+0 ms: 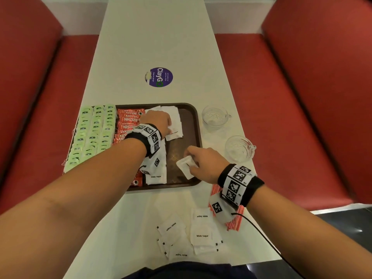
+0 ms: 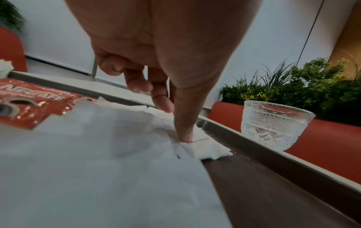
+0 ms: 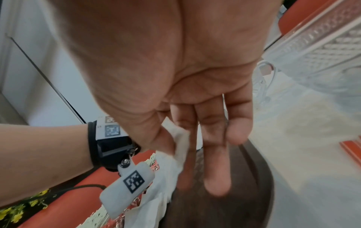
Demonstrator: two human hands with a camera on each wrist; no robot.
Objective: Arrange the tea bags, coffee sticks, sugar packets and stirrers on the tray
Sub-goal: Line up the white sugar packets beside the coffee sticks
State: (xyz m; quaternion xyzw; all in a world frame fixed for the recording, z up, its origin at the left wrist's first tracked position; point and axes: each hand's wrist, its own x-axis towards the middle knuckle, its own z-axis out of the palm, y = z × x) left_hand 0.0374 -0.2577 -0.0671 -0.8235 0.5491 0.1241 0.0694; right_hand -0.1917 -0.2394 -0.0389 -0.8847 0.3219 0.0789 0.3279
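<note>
The tea bags [image 1: 91,133] fill the tray's 9 o'clock side in green rows, spilling past its left rim so that edge is hidden. Beside them toward 3 o'clock the red coffee sticks [image 1: 128,122] lie in a column, their lower part covered by the left forearm and wristband. The left hand [image 1: 156,120] reaches palm-down across the tray [image 1: 196,125] toward 12 o'clock; the head view hides its fingertips, but the left wrist view shows one straight finger [image 2: 185,123] pressing on a white sugar packet [image 2: 205,145] while the others hang loosely curled above it, gripping nothing. More white packets [image 1: 156,170] run down the tray's middle, partly under the wrist tag. Over the bare brown area at 5 o'clock of the tray, the right hand [image 1: 205,164] holds one packet [image 1: 186,166] pinched between thumb and fingers; in the blurred right wrist view only a strip of it shows between thumb and forefinger, the other fingers extended downward. On the worktop [image 1: 157,47] at 6 o'clock, loose sugar packets [image 1: 191,236] lie scattered. The red stirrers [image 1: 234,220] lie under the right wrist, mostly covered by the band and its tag. At 3 o'clock of the tray stand two clear glass cups [image 1: 239,149], one behind the other.
</note>
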